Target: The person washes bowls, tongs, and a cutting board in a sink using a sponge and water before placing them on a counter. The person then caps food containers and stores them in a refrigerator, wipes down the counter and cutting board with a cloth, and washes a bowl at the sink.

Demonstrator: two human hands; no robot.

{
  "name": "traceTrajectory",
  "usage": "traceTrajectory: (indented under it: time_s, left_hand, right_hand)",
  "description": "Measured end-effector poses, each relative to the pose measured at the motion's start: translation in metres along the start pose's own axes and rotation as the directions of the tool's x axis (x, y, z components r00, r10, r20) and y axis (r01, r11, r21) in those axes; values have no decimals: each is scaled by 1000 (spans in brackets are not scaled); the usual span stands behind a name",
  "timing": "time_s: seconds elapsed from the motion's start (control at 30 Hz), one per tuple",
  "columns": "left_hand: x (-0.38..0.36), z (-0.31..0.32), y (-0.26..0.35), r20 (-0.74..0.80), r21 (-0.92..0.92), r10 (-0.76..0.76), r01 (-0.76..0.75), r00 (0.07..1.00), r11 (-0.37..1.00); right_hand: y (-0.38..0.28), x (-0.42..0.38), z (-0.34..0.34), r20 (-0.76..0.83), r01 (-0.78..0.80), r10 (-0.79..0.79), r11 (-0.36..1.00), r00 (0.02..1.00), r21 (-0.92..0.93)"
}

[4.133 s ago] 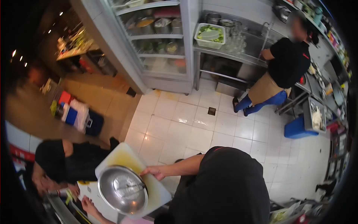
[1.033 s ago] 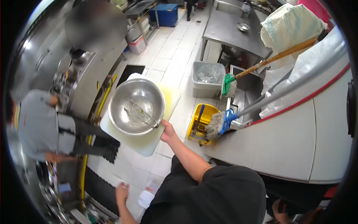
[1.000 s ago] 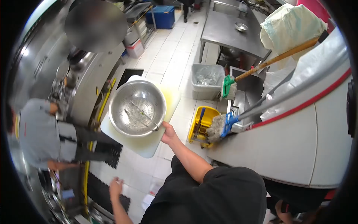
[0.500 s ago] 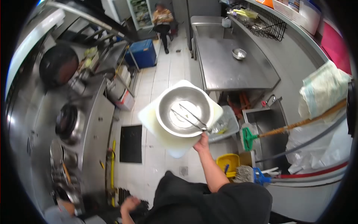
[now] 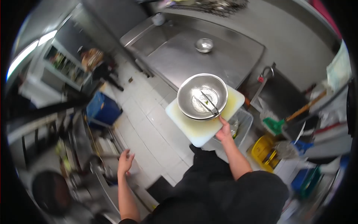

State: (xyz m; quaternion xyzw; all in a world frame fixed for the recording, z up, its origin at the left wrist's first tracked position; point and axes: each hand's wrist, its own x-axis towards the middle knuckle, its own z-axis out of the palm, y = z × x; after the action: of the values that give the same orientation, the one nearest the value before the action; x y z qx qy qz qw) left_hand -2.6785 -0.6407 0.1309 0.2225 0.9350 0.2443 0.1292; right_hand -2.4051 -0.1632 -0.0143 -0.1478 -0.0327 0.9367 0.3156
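My right hand [image 5: 224, 131] grips the near right edge of a white cutting board [image 5: 194, 131]. On the board stands a steel bowl [image 5: 185, 98] with a perforated-looking bottom. Metal tongs [image 5: 209, 103] lie in the bowl, their joined end by the rim near my right hand, with a small green bit between their arms. My left hand [image 5: 126, 162] is raised to the left over the floor, fingers apart and holding nothing.
Ahead is a steel table [image 5: 175, 59] with a small metal bowl [image 5: 204, 45]. A sink [image 5: 278, 100], a clear bin [image 5: 244, 125] and a yellow bucket [image 5: 261, 147] are at right. A blue box [image 5: 101, 109] and a seated person [image 5: 97, 63] are at left.
The view has turned right, towards the steel table. The board, bowl and tongs have come along in my right hand. My left hand has risen from low beside my body.
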Motion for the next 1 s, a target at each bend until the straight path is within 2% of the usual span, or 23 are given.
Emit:
traceTrajectory:
  time_s: [0.03,0.13,0.17,0.2,0.23,0.27,0.33,0.4,0.43,0.47,0.5,0.53,0.6,0.63,0.67,0.73,0.8,0.83,0.87,0.93,0.97,1.0]
  left_hand:
    - [61,-14,44,70,14,130,-131,989,991]
    - [213,10,137,185,-320,338,-268,923,909]
    - [260,34,154,240,-509,367,-205,899,836]
    - [289,49,187,307,-583,357,-122,882,803]
    - [316,65,224,382,-645,350,-25,855,764]
    - [342,84,253,381,-691,350,12,856,722]
    - [391,100,292,416,-732,366,68,832,678]
    - [442,100,340,553,-725,224,330,803,605]
    - [473,106,350,577,-721,262,332,774,608]
    - [508,112,352,545,-634,410,38,732,773]
    - [543,119,349,537,-499,546,-279,644,820]
    - [581,129,347,563,-508,562,-283,606,814]
    - [646,148,352,559,-495,653,-427,511,757]
    - [666,148,363,546,-467,690,-511,476,722]
    - [688,148,370,558,-486,706,-518,437,704]
    - [712,133,403,561,-138,733,-829,385,541]
    - [736,124,416,610,-150,713,-833,345,532]
    - [745,118,428,622,-115,733,-894,275,433]
    - [753,114,438,627,-80,749,-940,212,333]
    - [772,113,449,638,-156,753,-932,158,328]
    - [783,115,455,641,-195,756,-926,129,324]
    - [794,120,459,631,-211,767,-927,114,311]
  right_hand:
    - [9,13,-1,-37,1,-1,1000,999,5]
    - [38,45,23,-97,58,-53,997,994,47]
    - [45,56,48,-109,98,-94,995,990,34]
    - [57,60,62,-140,125,-121,992,983,18]
    - [64,73,68,-140,78,-64,992,988,98]
    - [70,89,73,-174,106,-88,989,981,100]
    - [96,127,82,-294,185,-184,982,938,-24]
    - [116,168,101,-374,282,-285,957,883,-63]
    - [126,191,116,-406,355,-349,933,844,-63]
    - [137,213,126,-440,420,-402,905,803,-60]
    - [145,238,129,-497,460,-430,886,754,-68]
    - [151,260,130,-517,494,-457,866,723,-75]
    - [158,297,138,-604,418,-541,839,585,-347]
    - [161,306,172,-694,240,-577,814,431,-529]
    - [166,323,177,-700,265,-594,804,395,-533]
    - [163,344,186,-708,-105,-627,720,326,-686]
    - [163,364,192,-713,-256,-668,666,213,-700]
    - [163,373,196,-715,-331,-678,643,173,-690]
    - [165,381,201,-709,-338,-691,640,137,-689]
    - [174,396,197,-671,-635,-740,496,47,-592]
    - [174,395,181,-613,-671,-782,397,111,-627]
    - [179,405,197,-603,-667,-792,399,95,-629]
